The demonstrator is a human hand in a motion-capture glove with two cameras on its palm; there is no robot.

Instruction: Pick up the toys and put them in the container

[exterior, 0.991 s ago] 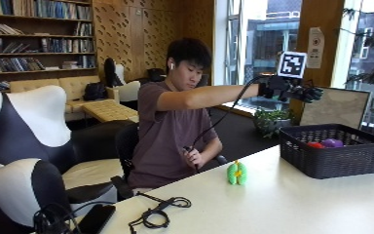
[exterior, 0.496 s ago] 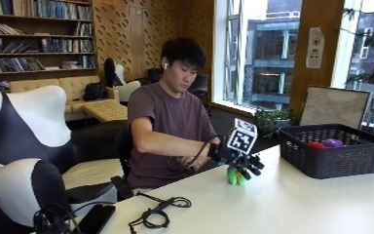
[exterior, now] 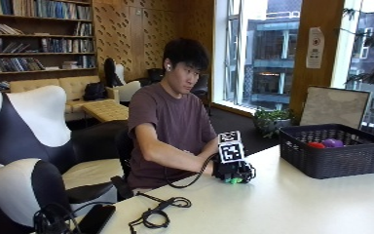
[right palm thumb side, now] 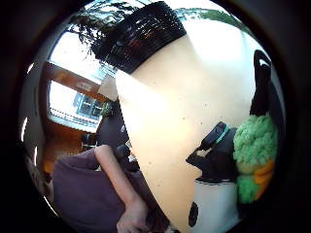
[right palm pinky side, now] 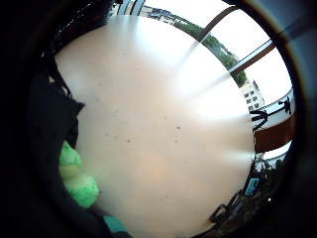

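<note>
Hand (exterior: 233, 171) around green toy (right palm thumb side: 254, 145)

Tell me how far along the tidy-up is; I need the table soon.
Partly done. A red toy and a purple toy already lie in the black basket. The gloved right hand is down over the green toy on the table, apparently grasping it. Lifting it and carrying it to the basket remains.

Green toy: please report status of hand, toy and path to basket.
Right hand closed around green toy, toy on table. Basket holds red and purple toys. Table between looks free.
</note>
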